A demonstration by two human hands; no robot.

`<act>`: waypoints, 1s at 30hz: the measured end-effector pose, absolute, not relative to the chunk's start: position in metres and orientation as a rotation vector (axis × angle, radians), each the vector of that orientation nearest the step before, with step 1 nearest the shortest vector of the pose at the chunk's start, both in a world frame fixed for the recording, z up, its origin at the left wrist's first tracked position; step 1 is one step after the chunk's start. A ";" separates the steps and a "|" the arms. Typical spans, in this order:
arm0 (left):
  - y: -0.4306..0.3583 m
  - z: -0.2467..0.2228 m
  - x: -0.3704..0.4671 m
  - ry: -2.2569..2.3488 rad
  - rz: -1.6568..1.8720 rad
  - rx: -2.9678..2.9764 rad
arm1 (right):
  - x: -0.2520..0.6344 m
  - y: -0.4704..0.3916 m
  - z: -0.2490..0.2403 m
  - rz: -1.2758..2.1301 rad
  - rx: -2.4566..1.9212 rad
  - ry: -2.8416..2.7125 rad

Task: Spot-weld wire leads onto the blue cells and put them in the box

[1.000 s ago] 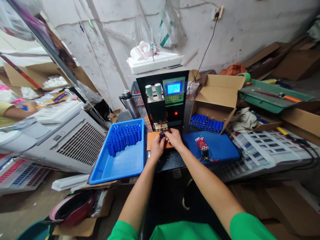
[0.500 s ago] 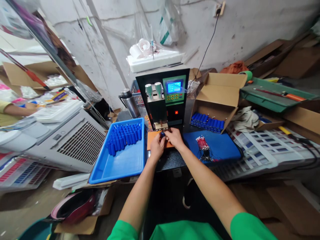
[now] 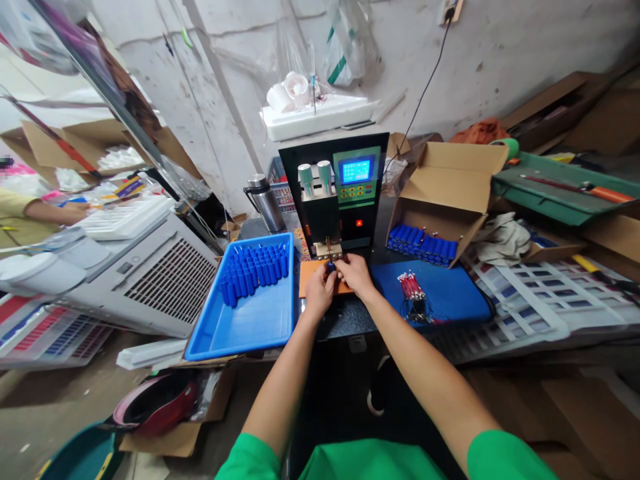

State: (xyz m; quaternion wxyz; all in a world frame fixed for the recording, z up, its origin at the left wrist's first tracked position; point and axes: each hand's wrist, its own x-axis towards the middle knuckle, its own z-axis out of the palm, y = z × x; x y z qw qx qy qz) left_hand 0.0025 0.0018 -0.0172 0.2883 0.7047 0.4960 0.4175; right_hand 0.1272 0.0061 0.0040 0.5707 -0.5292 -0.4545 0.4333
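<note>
A blue cylindrical battery cell (image 3: 331, 267) sits under the electrode tips of a black spot welder (image 3: 320, 220) with a lit screen. My left hand (image 3: 320, 289) grips the cell from the left, its fingers closed. From the right, my right hand (image 3: 353, 273) is closed in a pinch at the cell's top; any wire or tab between those fingers is too small to make out. Both hands are over an orange board (image 3: 309, 272). Left of them, a blue tray (image 3: 245, 337) holds rows of standing blue cells (image 3: 255, 277).
On a blue mat (image 3: 450, 290) at right lies a bundle of red and black wires (image 3: 413, 293). An open carton (image 3: 450, 177) behind it holds more blue cells. A steel flask (image 3: 265, 203) stands behind the tray. A co-worker's arm (image 3: 55, 212) shows at far left.
The whole scene has shifted slightly right in view as the head moved. Both hands stay at the cell beneath the electrodes, with little visible movement of their own.
</note>
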 end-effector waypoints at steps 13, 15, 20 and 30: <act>0.002 -0.018 0.004 1.288 1.127 1.824 | 0.130 0.005 0.002 1.032 -1.234 -1.068; 0.003 -0.018 0.005 1.267 1.138 1.806 | 0.130 0.006 0.003 1.045 -1.225 -1.069; 0.006 -0.015 0.005 1.195 1.162 1.780 | 0.134 0.004 0.006 1.067 -1.271 -1.112; 0.002 -0.016 0.002 1.214 1.162 1.836 | 0.157 -0.037 0.026 0.040 -1.457 -1.590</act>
